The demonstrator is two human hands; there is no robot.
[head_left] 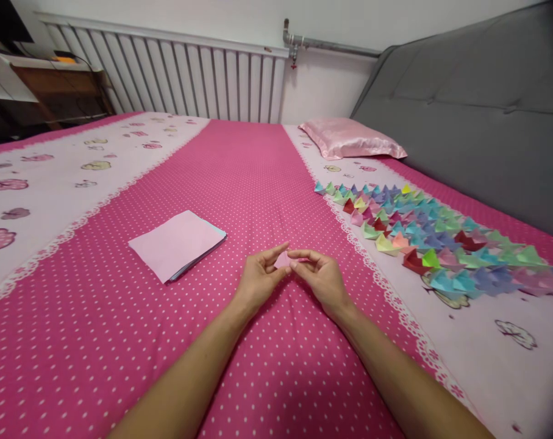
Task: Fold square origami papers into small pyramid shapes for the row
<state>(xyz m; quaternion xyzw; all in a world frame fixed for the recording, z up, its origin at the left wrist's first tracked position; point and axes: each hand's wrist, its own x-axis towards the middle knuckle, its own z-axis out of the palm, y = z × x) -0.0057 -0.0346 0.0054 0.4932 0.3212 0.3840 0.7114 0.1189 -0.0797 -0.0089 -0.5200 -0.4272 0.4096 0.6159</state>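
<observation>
Between my two hands is a small folded piece of pink paper (pixel 282 260), held just above the dotted pink bedsheet. My left hand (pixel 261 271) pinches its left side with thumb and fingers. From the other side, the fingers and thumb of my right hand (pixel 319 274) close on its right edge. The fingers partly cover the paper, so its exact folded shape is hard to make out. To the left lies a stack of paper sheets (pixel 178 244), pale pink on top, with blue and darker edges showing beneath.
Rows of folded paper boats (pixel 422 228) in many colours stand on the right of the bedsheet (pixel 239 177). Behind them are a pink satin pillow (pixel 349 139) and a grey padded headboard (pixel 477 110). A white radiator (pixel 189 76) runs along the wall; a desk (pixel 61 82) stands far left.
</observation>
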